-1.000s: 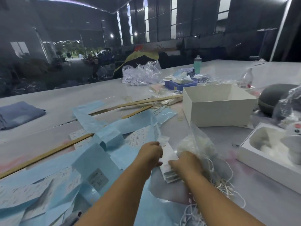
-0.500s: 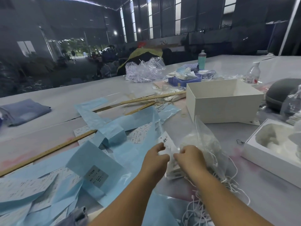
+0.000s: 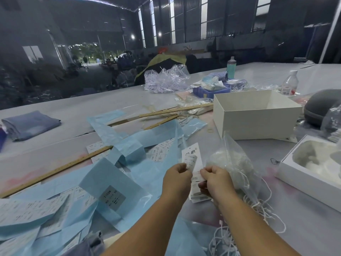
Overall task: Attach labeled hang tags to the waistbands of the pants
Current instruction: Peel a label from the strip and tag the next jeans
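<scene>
From where I sit, the nearest pants I can make out are the folded blue pair [image 3: 29, 124] far off at the left of the tabletop [image 3: 73, 115], well apart from the hands, so any tag readied here has a long way to travel and could be mislaid among the loose light-blue backing sheets [image 3: 110, 180] and printed sticker labels [image 3: 24, 211] strewn in between. My left hand [image 3: 178, 177] pinches the lower edge of the upright white hang tag [image 3: 191, 156], fingers curled on it; a thin pinch like that could let the card twist or slip. Just beside it my right hand [image 3: 215, 179] has its fingers curled too, apparently pinching at the tag's right edge or a fine string, though I cannot tell which. More tags [image 3: 199, 195] lie stacked beneath both hands, and I judge a careless lift could drag two together. To the right, the clear plastic bag [image 3: 232, 159] of white strings [image 3: 263, 211] spills tangled loops toward my wrist; pulling one cord may snag the whole bundle and sweep it off the edge.
</scene>
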The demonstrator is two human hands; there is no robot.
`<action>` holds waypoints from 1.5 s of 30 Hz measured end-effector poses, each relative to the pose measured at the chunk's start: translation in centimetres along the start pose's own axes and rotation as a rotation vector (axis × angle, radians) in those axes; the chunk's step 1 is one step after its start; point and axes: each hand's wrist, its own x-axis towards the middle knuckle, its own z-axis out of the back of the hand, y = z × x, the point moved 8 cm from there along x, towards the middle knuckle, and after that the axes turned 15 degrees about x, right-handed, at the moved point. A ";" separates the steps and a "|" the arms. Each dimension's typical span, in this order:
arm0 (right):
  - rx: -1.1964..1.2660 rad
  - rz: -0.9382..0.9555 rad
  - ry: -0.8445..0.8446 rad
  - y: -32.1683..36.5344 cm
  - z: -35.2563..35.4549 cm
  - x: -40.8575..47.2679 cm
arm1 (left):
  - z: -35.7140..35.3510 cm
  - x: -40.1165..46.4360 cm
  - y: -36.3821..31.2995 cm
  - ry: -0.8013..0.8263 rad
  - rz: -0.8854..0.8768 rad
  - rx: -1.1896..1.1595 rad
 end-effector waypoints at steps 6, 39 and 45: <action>0.007 0.098 0.049 -0.1 -0.1 -0.3 | 0.4 0.4 -0.8 -0.057 -0.119 0.362; -0.024 0.219 0.181 1.0 0.0 -2.9 | 3.8 0.3 -2.3 -0.166 -0.233 0.356; -0.165 0.257 0.173 1.6 -0.1 -3.7 | 2.2 1.0 -0.1 0.196 0.082 -0.328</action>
